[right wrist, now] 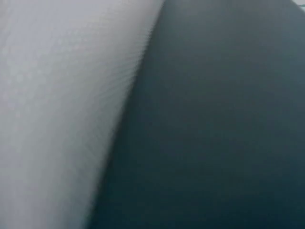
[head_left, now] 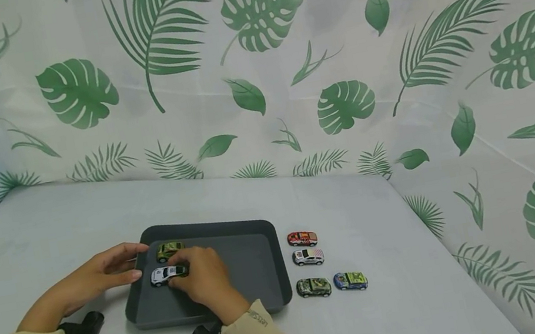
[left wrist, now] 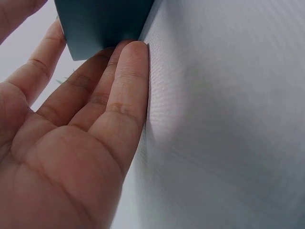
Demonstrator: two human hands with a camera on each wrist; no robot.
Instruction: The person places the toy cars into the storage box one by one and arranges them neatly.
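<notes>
A dark grey tray [head_left: 240,255] lies on the white table. Against its left side rests my left hand [head_left: 103,272], fingers fairly straight; in the left wrist view the fingertips of this hand [left wrist: 81,133] meet the outer wall of the tray [left wrist: 102,28]. Inside the tray my right hand [head_left: 206,276] pinches a white toy car [head_left: 160,276] at its right end, partly hiding it. Just behind that one stands a green camouflage toy car [head_left: 169,249]. Only the tray's side and the table show in the right wrist view; the right hand is out of sight there.
Right of the tray stand a red toy car [head_left: 302,238], a white-and-pink toy car [head_left: 308,256], a dark green toy car [head_left: 313,287] and a blue-and-green toy car [head_left: 350,281]. A leaf-patterned cloth [head_left: 203,106] rises behind the table.
</notes>
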